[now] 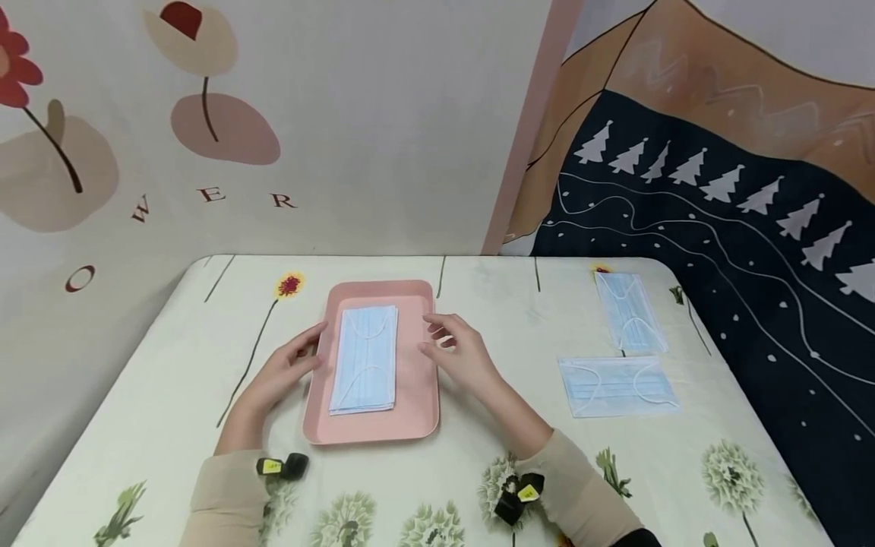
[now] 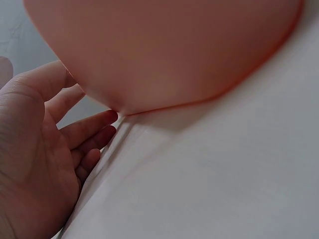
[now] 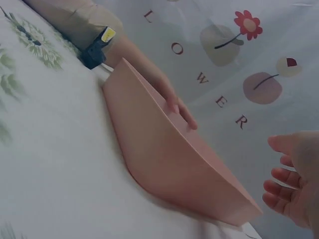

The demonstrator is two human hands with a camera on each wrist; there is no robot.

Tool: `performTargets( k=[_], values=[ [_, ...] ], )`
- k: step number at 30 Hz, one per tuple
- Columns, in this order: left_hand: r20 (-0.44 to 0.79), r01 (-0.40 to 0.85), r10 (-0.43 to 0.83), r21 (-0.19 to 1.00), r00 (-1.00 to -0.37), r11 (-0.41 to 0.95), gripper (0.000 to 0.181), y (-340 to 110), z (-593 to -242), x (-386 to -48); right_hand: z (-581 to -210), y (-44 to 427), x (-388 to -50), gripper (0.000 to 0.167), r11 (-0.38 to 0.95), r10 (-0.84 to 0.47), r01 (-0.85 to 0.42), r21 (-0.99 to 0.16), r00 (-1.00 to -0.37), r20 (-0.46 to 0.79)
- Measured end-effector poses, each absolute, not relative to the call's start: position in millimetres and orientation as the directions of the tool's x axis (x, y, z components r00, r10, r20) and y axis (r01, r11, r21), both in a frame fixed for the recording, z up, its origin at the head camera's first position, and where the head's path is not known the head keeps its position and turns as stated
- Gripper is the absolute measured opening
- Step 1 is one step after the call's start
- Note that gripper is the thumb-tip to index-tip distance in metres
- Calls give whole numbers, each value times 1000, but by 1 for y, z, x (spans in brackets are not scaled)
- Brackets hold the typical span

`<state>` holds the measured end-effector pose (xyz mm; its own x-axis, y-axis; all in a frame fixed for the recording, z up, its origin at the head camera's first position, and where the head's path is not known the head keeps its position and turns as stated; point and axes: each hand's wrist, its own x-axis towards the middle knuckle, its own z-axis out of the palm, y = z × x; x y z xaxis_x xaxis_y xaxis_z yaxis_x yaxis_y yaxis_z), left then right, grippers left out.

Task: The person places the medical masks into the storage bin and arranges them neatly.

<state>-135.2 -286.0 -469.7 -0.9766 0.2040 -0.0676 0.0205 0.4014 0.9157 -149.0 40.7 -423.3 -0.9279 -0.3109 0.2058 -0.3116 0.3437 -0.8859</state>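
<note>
A pink rectangular tray (image 1: 418, 380) lies on the table, its long side running away from me. Inside it, toward the left, is a small stack of light blue face masks (image 1: 364, 361) with white ear loops. My left hand (image 1: 283, 372) is at the tray's left side, fingertips and thumb at the rim with the fingers relaxed. In the left wrist view, the fingers (image 2: 89, 127) are beside the tray's outer wall (image 2: 164, 59). On the opposite side, my right hand (image 1: 465, 355) hovers by the right rim, fingers loosely bent and holding nothing; the right wrist view shows a gap to the tray.
To the right on the floral tablecloth (image 1: 519, 327) lie two separate blue masks: one lengthwise mask (image 1: 630, 311) farther back, and one crosswise mask (image 1: 618, 387) nearer me. Behind the table hangs a printed pale curtain (image 1: 383, 129), with a dark tree-patterned cloth (image 1: 683, 205) at the right.
</note>
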Motion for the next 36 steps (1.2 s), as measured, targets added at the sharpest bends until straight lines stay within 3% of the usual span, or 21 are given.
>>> performTargets(
  k=[13, 24, 36],
  values=[
    [-43, 41, 213, 925, -976, 377, 61, -287, -472, -136, -424, 113, -153, 43, 354, -306, -413, -839, -899, 313],
    [-39, 47, 213, 922, -976, 384, 61, -288, -472, -136, -424, 186, -148, 40, 369, -206, -384, -846, -922, 329],
    [-31, 56, 218, 923, -975, 381, 60, -289, -473, -136, -423, 261, -145, 42, 505, -74, -325, -800, -940, 334]
  ],
)
